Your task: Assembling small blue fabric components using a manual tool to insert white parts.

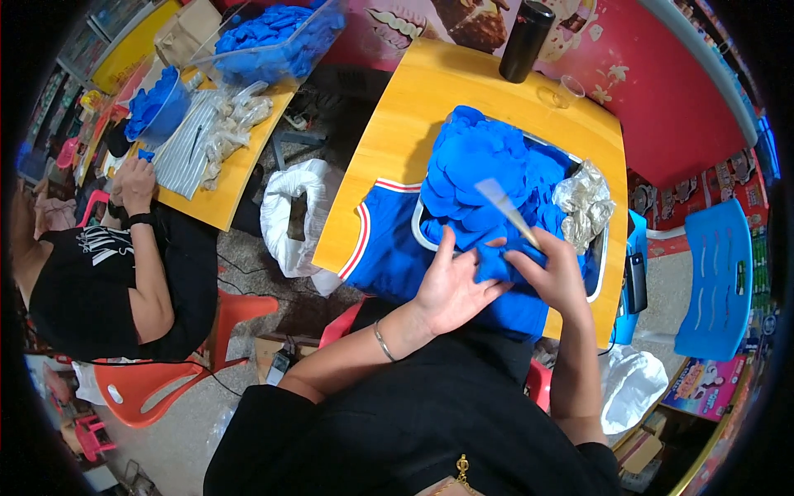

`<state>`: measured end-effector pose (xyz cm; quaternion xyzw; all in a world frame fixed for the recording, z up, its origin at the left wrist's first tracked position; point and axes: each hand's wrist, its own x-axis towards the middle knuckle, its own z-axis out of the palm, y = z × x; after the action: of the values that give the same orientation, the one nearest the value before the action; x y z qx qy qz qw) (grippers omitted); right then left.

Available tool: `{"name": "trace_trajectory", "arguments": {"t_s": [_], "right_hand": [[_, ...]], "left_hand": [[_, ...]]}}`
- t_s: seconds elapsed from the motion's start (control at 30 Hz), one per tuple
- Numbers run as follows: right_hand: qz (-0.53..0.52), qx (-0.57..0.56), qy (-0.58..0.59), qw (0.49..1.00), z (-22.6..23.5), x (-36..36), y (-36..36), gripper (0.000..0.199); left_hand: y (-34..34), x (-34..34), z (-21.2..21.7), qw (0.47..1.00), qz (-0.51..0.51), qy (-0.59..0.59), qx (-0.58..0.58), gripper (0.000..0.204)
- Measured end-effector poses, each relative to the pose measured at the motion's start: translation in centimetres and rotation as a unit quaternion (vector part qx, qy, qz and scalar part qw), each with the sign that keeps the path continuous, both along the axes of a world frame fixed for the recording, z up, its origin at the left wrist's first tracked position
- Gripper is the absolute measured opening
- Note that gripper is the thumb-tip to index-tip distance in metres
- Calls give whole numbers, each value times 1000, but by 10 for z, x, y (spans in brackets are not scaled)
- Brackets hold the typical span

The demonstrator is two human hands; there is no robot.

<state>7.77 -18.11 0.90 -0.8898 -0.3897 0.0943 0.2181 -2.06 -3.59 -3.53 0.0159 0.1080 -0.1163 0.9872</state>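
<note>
A thin blue piece (495, 263) lies across the fingers of my left hand (451, 285), which holds it palm up with the thumb raised apart. My right hand (556, 277) grips a slim pale tool (511, 211), blurred and widening toward its far end; its exact kind is unclear. The right fingertips meet the blue piece's edge. Just beyond both hands, a white-rimmed tray (418, 227) carries a heap of round blue pieces (475, 165). A crumpled silvery plastic bag (584, 202) rests at the tray's right side. Blue cloth with red-and-white trim (389, 227) lies beneath the tray.
A black bottle (526, 41) and a clear cup (566, 91) stand at the back of the yellow table (405, 107). To the left, a co-worker (91, 281) sits at another table with a bin (273, 45) of blue pieces. A blue chair (713, 281) is on the right.
</note>
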Motion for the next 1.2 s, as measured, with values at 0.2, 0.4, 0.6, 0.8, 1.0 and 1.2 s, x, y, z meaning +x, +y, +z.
{"name": "trace_trajectory", "arguments": {"t_s": [0.2,0.4,0.6,0.8,1.0,1.2], "right_hand": [[75,249,136,956,8,0,1,23],[-47,156,91,982,5,5,-3,26],[-116,202,247,941,-3,16,-23,23],[-118,61,39,990,-46,34,-57,28],[-63,422,268,864,-8,14,-31,35],[18,292,221,930,27,9,-17,30]], "left_hand": [[6,0,-12,997,-14,-41,59,83],[4,-1,-15,983,-15,-57,174,22],[12,3,-10,964,-13,-52,262,27],[15,4,-14,962,17,-79,260,28],[17,8,-4,955,6,-127,268,28],[21,5,10,865,52,-188,463,27]]}}
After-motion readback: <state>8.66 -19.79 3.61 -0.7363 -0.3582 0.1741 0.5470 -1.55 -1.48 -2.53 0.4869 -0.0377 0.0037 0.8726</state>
